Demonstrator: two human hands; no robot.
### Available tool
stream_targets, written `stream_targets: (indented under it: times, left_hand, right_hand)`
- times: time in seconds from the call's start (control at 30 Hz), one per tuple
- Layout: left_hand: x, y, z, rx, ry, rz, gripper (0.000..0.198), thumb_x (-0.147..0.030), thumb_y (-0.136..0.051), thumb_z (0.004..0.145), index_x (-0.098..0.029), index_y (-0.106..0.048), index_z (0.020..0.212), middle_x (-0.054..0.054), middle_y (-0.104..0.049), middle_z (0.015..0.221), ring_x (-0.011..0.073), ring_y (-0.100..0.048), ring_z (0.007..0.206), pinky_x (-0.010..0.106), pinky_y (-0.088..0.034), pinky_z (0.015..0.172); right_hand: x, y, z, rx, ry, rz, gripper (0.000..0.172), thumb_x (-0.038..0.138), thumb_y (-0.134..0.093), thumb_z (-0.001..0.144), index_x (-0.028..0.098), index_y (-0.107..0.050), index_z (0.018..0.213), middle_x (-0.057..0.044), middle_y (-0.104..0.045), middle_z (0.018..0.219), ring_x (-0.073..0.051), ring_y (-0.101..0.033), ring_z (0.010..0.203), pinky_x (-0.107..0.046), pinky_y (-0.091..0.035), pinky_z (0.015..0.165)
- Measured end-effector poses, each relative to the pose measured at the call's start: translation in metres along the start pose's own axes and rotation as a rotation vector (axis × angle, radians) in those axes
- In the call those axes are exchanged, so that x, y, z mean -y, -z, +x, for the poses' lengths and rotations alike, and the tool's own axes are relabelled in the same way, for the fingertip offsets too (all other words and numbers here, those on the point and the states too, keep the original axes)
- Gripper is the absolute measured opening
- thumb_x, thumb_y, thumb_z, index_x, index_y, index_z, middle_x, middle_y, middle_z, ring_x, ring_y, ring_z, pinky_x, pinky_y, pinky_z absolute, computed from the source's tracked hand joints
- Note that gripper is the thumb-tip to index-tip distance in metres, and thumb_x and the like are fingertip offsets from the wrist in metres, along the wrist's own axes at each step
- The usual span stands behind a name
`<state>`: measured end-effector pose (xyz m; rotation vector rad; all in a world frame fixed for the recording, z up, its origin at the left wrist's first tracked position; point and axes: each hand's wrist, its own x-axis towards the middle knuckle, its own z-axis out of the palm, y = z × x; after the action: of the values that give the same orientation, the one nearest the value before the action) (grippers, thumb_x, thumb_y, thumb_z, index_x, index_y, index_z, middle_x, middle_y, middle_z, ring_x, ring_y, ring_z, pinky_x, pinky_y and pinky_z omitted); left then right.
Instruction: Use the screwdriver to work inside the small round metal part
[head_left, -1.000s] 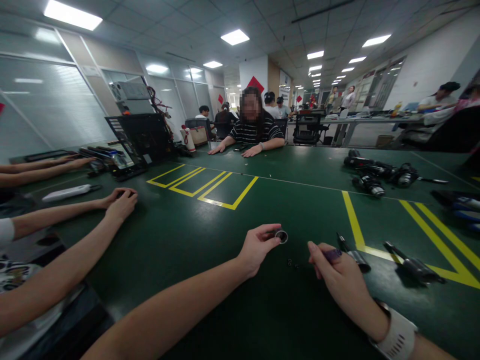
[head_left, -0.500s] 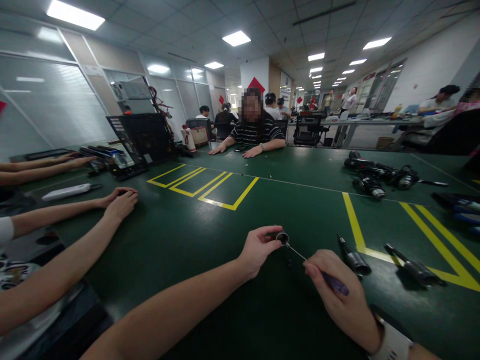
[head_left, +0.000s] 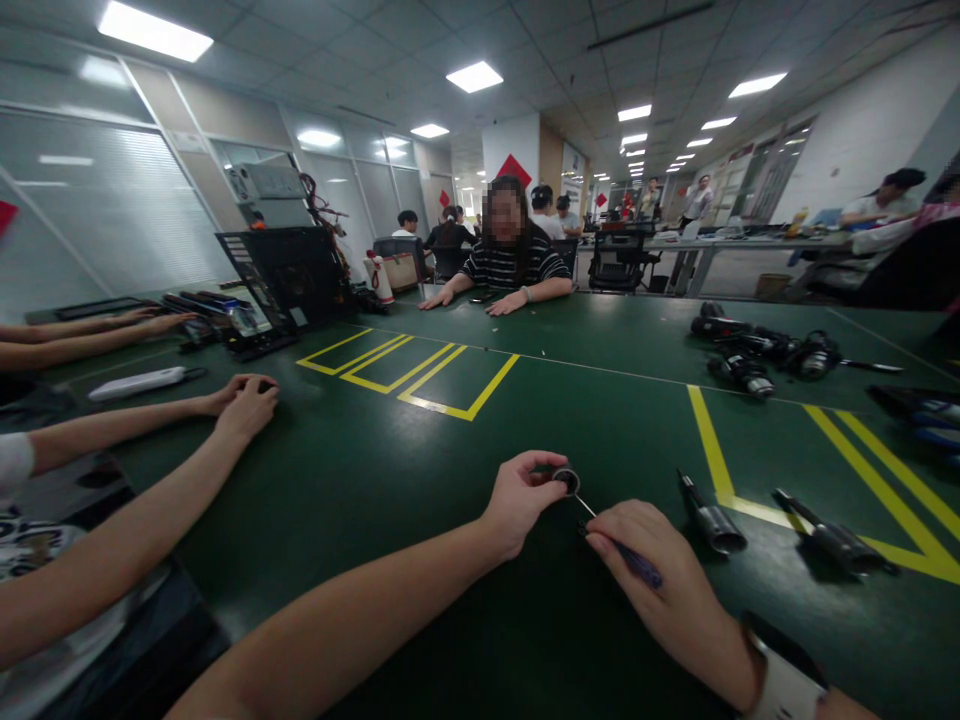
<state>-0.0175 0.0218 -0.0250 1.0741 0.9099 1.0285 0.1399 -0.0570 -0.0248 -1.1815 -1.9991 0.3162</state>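
Observation:
A small round metal ring [head_left: 568, 479] sits pinched between the thumb and fingers of my left hand [head_left: 521, 500], just above the green table. My right hand [head_left: 652, 570] is closed around a screwdriver [head_left: 637, 565] with a purple handle. Its thin shaft points up and left, and the tip is at the ring; whether it reaches inside I cannot tell. Small dark parts [head_left: 582, 528] lie on the table just below the shaft, partly beside my right fingers. To the right of that hand lie two dark metal tool parts, one with a cylindrical end [head_left: 720, 530] and another like it [head_left: 836, 540].
Yellow tape [head_left: 709, 440] marks the green table [head_left: 360, 480]. Several black tools [head_left: 750, 345] lie at the back right. Another person's hands [head_left: 251, 400] rest on the left side, near a white power strip [head_left: 139, 383]. Across the table a person [head_left: 517, 250] sits with both hands on it.
My right hand has moved slightly left with the screwdriver, closer to the ring, so less of the shaft shows. My left hand still holds the ring in nearly the same place.

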Motion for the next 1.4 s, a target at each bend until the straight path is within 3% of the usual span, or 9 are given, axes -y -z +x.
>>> stream_targets:
  times: [0.37, 0.87, 0.97, 1.03, 1.13, 1.23, 1.4]
  left_hand:
    - [0.013, 0.004, 0.006, -0.016, -0.038, 0.035, 0.029, 0.004, -0.060, 0.065, -0.014, -0.064, 0.087, 0.008, -0.067, 0.098, 0.0177, -0.065, 0.085, 0.032, -0.053, 0.078]
    - [0.016, 0.001, 0.008, -0.063, -0.059, 0.027, 0.025, 0.003, -0.063, 0.061, -0.012, -0.064, 0.080, 0.007, -0.068, 0.093, 0.0151, -0.065, 0.078, 0.027, -0.052, 0.071]
    - [0.019, 0.004, 0.009, -0.071, -0.059, 0.018, 0.024, 0.003, -0.063, 0.062, -0.013, -0.063, 0.080, 0.007, -0.067, 0.096, 0.0151, -0.065, 0.078, 0.029, -0.054, 0.073]
    - [0.020, 0.006, 0.010, -0.068, -0.040, 0.011, 0.024, 0.002, -0.064, 0.064, -0.013, -0.063, 0.082, 0.007, -0.066, 0.100, 0.0158, -0.065, 0.081, 0.032, -0.054, 0.075]
    - [0.019, 0.007, 0.010, -0.056, -0.012, 0.000, 0.023, 0.001, -0.064, 0.067, -0.014, -0.063, 0.084, 0.007, -0.064, 0.105, 0.0171, -0.064, 0.086, 0.034, -0.055, 0.078]
    - [0.013, 0.006, 0.008, -0.050, -0.003, -0.016, 0.022, 0.002, -0.062, 0.070, -0.014, -0.062, 0.086, 0.007, -0.066, 0.097, 0.0162, -0.064, 0.084, 0.035, -0.054, 0.080]
    - [0.007, 0.006, 0.006, -0.045, 0.030, -0.042, 0.023, 0.002, -0.058, 0.073, -0.014, -0.062, 0.090, 0.006, -0.066, 0.095, 0.0162, -0.064, 0.087, 0.035, -0.053, 0.084]
  right_hand:
    - [0.002, 0.001, 0.000, -0.013, 0.047, -0.053, 0.012, 0.024, -0.050, 0.088, 0.022, -0.062, 0.092, -0.005, -0.067, 0.086, -0.020, -0.062, 0.081, -0.037, -0.050, 0.071]
    - [0.006, 0.000, 0.001, -0.025, 0.062, -0.048, 0.011, 0.022, -0.052, 0.087, 0.021, -0.062, 0.093, -0.005, -0.067, 0.085, -0.020, -0.062, 0.079, -0.037, -0.049, 0.071]
    - [0.006, 0.002, 0.000, -0.090, 0.072, 0.001, 0.010, 0.022, -0.050, 0.087, 0.022, -0.060, 0.086, -0.003, -0.066, 0.079, -0.019, -0.061, 0.075, -0.039, -0.046, 0.077]
    - [0.005, 0.005, 0.000, -0.189, 0.042, 0.043, 0.018, 0.024, -0.046, 0.089, 0.023, -0.058, 0.076, -0.002, -0.063, 0.070, -0.019, -0.060, 0.071, -0.040, -0.045, 0.078]
    - [0.002, 0.007, 0.001, -0.278, -0.106, 0.098, 0.030, 0.031, -0.043, 0.090, 0.022, -0.055, 0.065, -0.001, -0.059, 0.061, -0.019, -0.058, 0.062, -0.036, -0.046, 0.064]
    - [-0.001, 0.008, 0.004, -0.257, -0.260, 0.115, 0.037, 0.039, -0.042, 0.090, 0.021, -0.055, 0.060, -0.001, -0.058, 0.058, -0.018, -0.057, 0.057, -0.031, -0.045, 0.052]
    - [-0.002, 0.007, 0.006, -0.209, -0.311, 0.101, 0.045, 0.045, -0.039, 0.089, 0.021, -0.054, 0.054, -0.001, -0.056, 0.053, -0.017, -0.057, 0.053, -0.029, -0.043, 0.049]
